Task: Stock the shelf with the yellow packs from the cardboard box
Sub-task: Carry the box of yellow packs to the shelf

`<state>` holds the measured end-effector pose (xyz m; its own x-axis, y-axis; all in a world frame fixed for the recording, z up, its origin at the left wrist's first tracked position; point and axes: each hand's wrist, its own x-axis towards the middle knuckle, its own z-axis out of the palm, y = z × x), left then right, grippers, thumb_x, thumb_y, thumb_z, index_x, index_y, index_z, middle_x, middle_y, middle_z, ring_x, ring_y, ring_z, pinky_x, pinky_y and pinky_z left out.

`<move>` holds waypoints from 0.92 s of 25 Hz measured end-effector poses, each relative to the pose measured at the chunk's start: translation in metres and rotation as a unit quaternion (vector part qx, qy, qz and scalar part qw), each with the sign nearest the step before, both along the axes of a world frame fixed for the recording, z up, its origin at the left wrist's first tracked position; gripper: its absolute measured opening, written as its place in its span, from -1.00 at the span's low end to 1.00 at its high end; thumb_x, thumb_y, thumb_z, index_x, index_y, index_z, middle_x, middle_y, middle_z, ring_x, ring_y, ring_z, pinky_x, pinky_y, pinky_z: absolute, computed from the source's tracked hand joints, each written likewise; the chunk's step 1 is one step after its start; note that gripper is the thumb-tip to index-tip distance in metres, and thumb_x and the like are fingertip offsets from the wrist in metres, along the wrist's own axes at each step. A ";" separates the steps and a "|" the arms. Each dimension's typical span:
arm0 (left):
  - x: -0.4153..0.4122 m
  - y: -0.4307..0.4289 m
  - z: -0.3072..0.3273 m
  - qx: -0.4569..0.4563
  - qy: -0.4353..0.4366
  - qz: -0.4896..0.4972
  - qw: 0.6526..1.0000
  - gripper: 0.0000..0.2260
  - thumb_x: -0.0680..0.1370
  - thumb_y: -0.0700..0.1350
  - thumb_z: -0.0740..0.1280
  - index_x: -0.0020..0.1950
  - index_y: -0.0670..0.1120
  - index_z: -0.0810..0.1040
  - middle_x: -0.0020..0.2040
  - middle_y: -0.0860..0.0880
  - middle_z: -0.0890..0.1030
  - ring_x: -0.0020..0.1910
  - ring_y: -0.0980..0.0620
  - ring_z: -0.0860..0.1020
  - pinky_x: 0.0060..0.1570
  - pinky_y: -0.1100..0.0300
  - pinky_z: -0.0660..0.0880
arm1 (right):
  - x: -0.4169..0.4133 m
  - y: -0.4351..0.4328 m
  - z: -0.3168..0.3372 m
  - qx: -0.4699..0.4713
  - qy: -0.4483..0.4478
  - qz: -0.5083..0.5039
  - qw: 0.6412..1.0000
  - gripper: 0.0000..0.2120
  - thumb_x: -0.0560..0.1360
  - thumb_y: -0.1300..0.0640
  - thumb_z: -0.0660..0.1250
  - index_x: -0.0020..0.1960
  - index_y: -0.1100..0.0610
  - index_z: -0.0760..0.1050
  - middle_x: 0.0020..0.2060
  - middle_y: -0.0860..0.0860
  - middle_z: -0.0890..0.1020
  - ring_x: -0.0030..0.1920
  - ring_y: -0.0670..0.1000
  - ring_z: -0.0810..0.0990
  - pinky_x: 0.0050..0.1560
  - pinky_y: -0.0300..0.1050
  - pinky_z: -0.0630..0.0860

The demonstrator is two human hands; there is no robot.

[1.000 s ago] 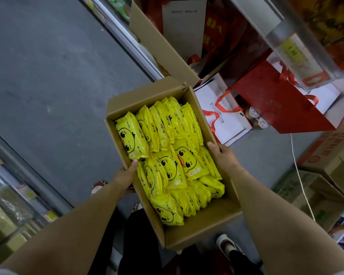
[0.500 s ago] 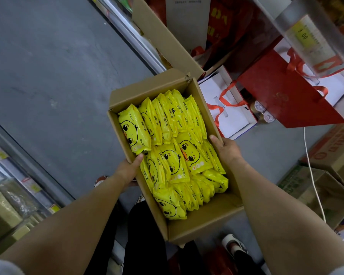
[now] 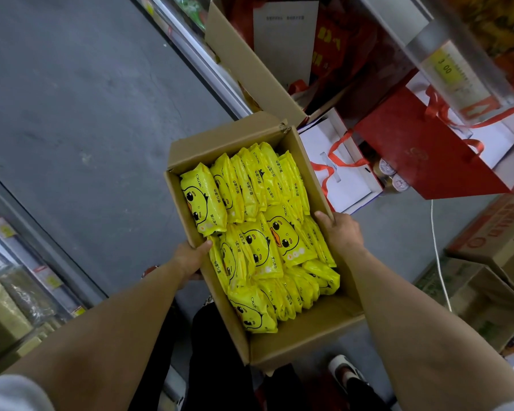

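Note:
An open cardboard box (image 3: 303,336) is held up in front of me over the grey floor. It is packed with several yellow packs (image 3: 258,226) printed with a duck face, standing in rows. My left hand (image 3: 189,259) grips the box's left wall, thumb hooked over the rim. My right hand (image 3: 340,231) grips the right wall, fingers under the outside. A shelf edge with a yellow price tag (image 3: 445,69) juts in at the top right.
A bigger open carton (image 3: 244,69) with red goods stands beyond the box. Red and white gift bags (image 3: 422,155) with ribbons lie to the right. More cartons (image 3: 496,241) sit at far right. Shelving with packaged goods (image 3: 15,295) runs along the left. My shoes (image 3: 344,372) show below.
The box and both hands have shifted slightly up and right in view. Both grips are unchanged.

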<state>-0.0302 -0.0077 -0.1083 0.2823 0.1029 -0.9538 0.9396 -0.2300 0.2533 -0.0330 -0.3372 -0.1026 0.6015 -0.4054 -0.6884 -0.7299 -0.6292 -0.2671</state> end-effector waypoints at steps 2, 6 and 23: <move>0.001 0.002 0.002 -0.011 0.002 -0.014 1.000 -0.76 0.62 -0.01 0.28 0.19 -0.14 0.46 -0.06 -0.14 0.64 -0.12 -0.09 0.63 -0.16 -0.01 0.60 | 0.001 -0.001 0.003 -0.003 0.002 0.002 1.000 -0.58 0.58 -0.25 0.22 -0.19 0.09 0.43 -0.25 0.13 0.56 -0.10 0.23 0.58 -0.08 0.03 0.50; 0.002 0.004 0.005 -0.010 -0.004 -0.023 1.000 -0.77 0.63 -0.02 0.27 0.18 -0.14 0.46 -0.09 -0.12 0.64 -0.13 -0.08 0.63 -0.20 0.03 0.59 | 0.001 0.000 0.009 -0.006 0.003 -0.002 1.000 -0.55 0.57 -0.21 0.26 -0.35 0.03 0.30 -0.39 0.04 0.46 -0.23 0.16 0.50 -0.19 -0.03 0.43; 0.059 0.056 0.062 -0.039 -0.007 -0.009 0.999 -0.86 0.64 -0.03 0.26 0.06 -0.10 0.47 -0.07 -0.15 0.64 -0.13 -0.09 0.64 -0.17 -0.02 0.61 | 0.081 0.047 0.073 -0.055 -0.012 0.100 0.993 -0.46 0.58 -0.23 0.23 -0.40 0.12 0.31 -0.42 0.07 0.43 -0.20 0.18 0.48 -0.18 -0.03 0.34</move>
